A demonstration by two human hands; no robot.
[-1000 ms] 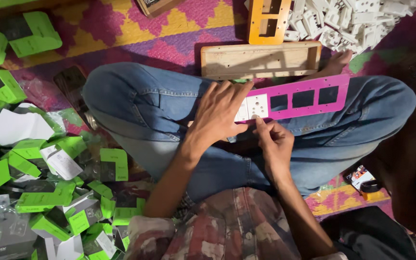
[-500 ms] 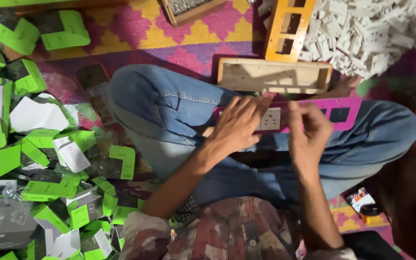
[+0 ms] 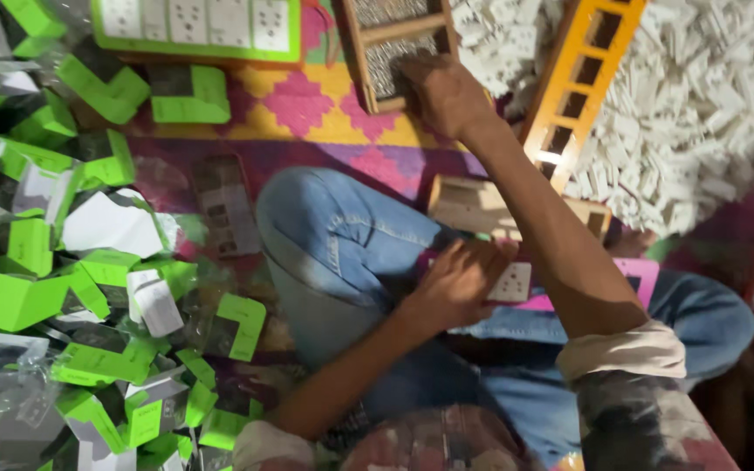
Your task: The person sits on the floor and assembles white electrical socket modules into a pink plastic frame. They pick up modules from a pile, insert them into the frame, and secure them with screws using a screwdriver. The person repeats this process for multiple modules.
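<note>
Head view: left hand (image 3: 455,283) fingers clamp pink plate (image 3: 634,277) with white socket (image 3: 512,283) on lap. Right hand (image 3: 448,94) reaches wooden frame (image 3: 368,61) on mat; fingers curled, grip unclear. Advice: keep plate steady, reach clear of orange frame (image 3: 582,74).

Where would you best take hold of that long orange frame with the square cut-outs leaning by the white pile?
Probably by a long side rail of the orange plastic frame, near its lower end, coming from the left: the rails are narrow, the right side lies against the pile of white parts, and the right hand is already close.
</note>
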